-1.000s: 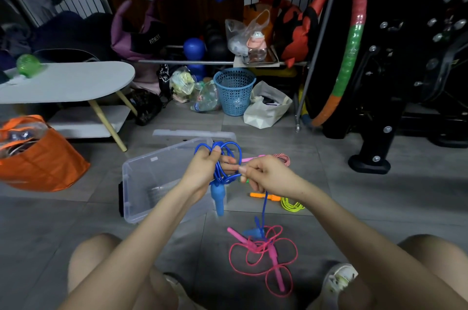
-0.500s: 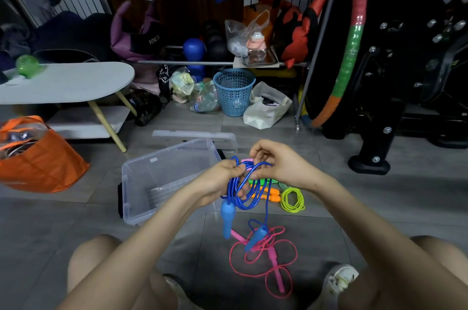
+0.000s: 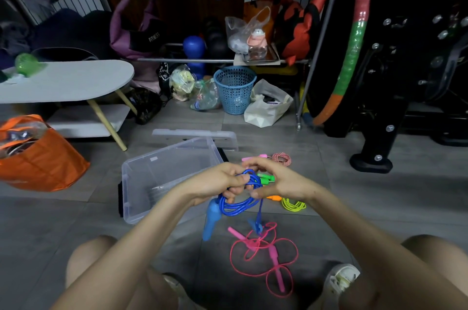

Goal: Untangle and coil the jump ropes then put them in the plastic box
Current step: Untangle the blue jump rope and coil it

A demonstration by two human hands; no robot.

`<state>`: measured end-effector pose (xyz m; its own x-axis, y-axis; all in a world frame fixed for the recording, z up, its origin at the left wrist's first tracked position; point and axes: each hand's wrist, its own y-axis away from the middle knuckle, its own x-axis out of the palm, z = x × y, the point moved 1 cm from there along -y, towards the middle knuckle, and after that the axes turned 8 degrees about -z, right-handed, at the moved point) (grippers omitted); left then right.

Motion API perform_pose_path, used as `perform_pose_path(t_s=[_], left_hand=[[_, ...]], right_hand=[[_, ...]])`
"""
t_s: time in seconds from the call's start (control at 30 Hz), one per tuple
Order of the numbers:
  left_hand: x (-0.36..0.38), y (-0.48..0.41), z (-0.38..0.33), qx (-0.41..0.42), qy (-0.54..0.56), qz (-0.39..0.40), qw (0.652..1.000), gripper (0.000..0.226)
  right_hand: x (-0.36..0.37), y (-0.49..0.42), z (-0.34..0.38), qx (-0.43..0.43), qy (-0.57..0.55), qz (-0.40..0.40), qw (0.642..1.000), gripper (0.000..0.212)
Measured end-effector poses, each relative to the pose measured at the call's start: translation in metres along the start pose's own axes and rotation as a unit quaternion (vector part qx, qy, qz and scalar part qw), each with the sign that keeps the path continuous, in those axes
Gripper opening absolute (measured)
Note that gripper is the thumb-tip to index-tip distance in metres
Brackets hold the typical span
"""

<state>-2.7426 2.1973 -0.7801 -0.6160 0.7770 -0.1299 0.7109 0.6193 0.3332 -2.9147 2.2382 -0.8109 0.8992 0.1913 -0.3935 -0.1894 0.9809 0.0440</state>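
- Here, the left hand (image 3: 217, 183) is held above the grey floor just right of the clear plastic box (image 3: 162, 175), its fingers curled tight round a bundle of loops of the blue jump rope (image 3: 238, 204).
- The right hand (image 3: 281, 180) touches the left one, with its thumb and fingers clamped on the same blue bundle from the other side.
- One blue handle (image 3: 211, 218) hangs down below the left hand; the second blue handle (image 3: 257, 225) dangles on a strand lower down, just above the pink jump rope (image 3: 263, 256).
- The pink jump rope lies loose and uncoiled on the floor between the person's knees, with both its handles among the loops.
- The plastic box stands open, and its lid (image 3: 195, 133) lies flat just behind it.
- A coiled yellow-green rope (image 3: 293, 204) with orange handles (image 3: 274, 197) lies on the floor below the right wrist.
- A green handle (image 3: 267, 179) shows between the two hands; whether it is touched cannot be told.
- A red-and-white coiled rope (image 3: 281, 158) with a pink handle (image 3: 253, 157) lies beyond the hands.
- An orange bag (image 3: 43, 160) sits at far left and a blue basket (image 3: 234, 89) further back.
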Motion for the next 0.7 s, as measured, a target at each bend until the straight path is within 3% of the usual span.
perform_pose_path(t_s=[0.1, 0.2, 0.3, 0.5, 0.6, 0.7], left_hand=[[-0.010, 0.002, -0.004, 0.030, 0.006, -0.033, 0.999, 0.023], [-0.013, 0.004, -0.007, 0.048, 0.060, -0.058, 0.995, 0.021], [-0.012, 0.001, -0.009, 0.069, 0.096, -0.091, 0.989, 0.025], [-0.002, -0.006, -0.007, 0.105, 0.067, -0.181, 0.976, 0.022], [-0.001, -0.006, -0.008, 0.120, 0.068, -0.218, 0.966, 0.024], [-0.009, -0.003, -0.013, 0.131, 0.103, -0.246, 0.955, 0.028]], right_hand=[[0.006, 0.003, -0.013, -0.001, 0.035, -0.034, 0.999, 0.021], [0.004, 0.005, -0.011, 0.023, -0.116, -0.083, 0.989, 0.028], [-0.002, 0.007, -0.002, 0.022, -0.244, -0.085, 0.966, 0.016], [0.007, 0.003, -0.010, 0.028, -0.208, -0.129, 0.969, 0.009], [0.020, 0.003, -0.024, 0.036, -0.247, -0.125, 0.960, 0.019], [0.028, 0.008, -0.056, 0.092, -0.175, -0.128, 0.972, 0.028]])
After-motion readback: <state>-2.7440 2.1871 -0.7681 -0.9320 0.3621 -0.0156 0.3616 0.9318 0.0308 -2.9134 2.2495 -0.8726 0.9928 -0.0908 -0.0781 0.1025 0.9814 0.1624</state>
